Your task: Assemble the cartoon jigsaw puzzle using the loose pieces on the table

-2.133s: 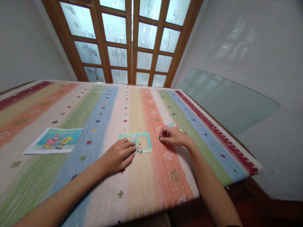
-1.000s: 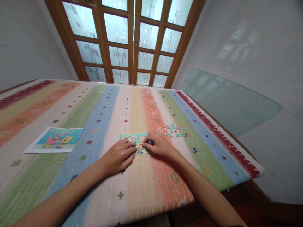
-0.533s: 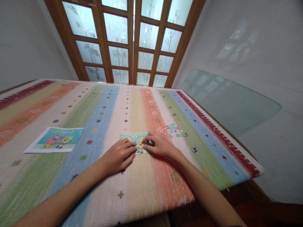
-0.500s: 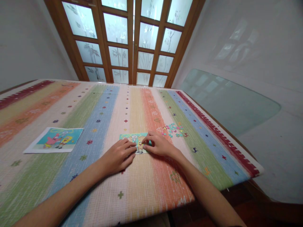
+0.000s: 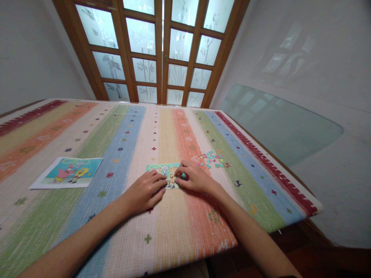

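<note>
A small, partly built jigsaw puzzle (image 5: 162,168) with a teal border lies on the striped tablecloth in the middle of the table. My left hand (image 5: 143,192) lies flat on the cloth, fingers stretched out, its fingertips pressing the puzzle's lower left corner. My right hand (image 5: 194,177) rests over the puzzle's right part with the fingers curled in a pinch at the picture. What the pinch holds is too small to see. A heap of loose puzzle pieces (image 5: 213,159) lies just right of the puzzle.
A printed cartoon picture (image 5: 68,172) lies on the cloth at the left. The table's right edge (image 5: 290,185) runs close by the wall. A curved glass sheet (image 5: 278,123) leans against that wall. Wooden glazed doors (image 5: 162,50) stand behind the table.
Two seconds ago my right hand was at the loose pieces. It moved left onto the puzzle and has stayed there. My left hand has kept its place.
</note>
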{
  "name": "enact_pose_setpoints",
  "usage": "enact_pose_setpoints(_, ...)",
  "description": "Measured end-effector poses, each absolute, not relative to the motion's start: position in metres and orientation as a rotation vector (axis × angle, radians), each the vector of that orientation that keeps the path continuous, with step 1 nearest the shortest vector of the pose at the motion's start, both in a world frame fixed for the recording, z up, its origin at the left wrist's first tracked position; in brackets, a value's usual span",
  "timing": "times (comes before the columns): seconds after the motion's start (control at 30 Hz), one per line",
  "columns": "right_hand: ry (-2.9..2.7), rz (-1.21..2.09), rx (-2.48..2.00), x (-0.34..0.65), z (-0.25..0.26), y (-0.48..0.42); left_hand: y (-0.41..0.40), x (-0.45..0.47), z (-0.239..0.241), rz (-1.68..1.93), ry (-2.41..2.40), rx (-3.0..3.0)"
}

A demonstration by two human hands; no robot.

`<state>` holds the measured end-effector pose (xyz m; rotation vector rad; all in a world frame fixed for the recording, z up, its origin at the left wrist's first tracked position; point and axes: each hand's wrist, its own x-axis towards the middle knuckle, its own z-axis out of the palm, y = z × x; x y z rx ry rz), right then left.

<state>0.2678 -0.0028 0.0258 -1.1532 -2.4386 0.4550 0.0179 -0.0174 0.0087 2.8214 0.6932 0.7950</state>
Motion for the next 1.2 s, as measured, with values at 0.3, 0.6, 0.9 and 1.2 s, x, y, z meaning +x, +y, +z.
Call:
enact_pose_setpoints(0.3,-2.456,0.400,-1.147,0.269,0.024,-0.004,-0.018,0.018,0.009,0.797,0.693,2.813)
enact_pose_setpoints(0.6,-2.455,0.398,-1.159,0.275,0.027,0.001,-0.017,0.017,0.007,0.786,0.690,2.829)
enact_pose_setpoints(0.9,-2.209,-0.013,-1.643,0.331,0.028,0.024,-0.017,0.017,0.009,0.806,0.680,2.832)
enact_pose_setpoints(1.2,-2.184,-0.049,-1.839,0.349,0.017,0.031,-0.017,0.017,0.009,0.830,0.670,2.832)
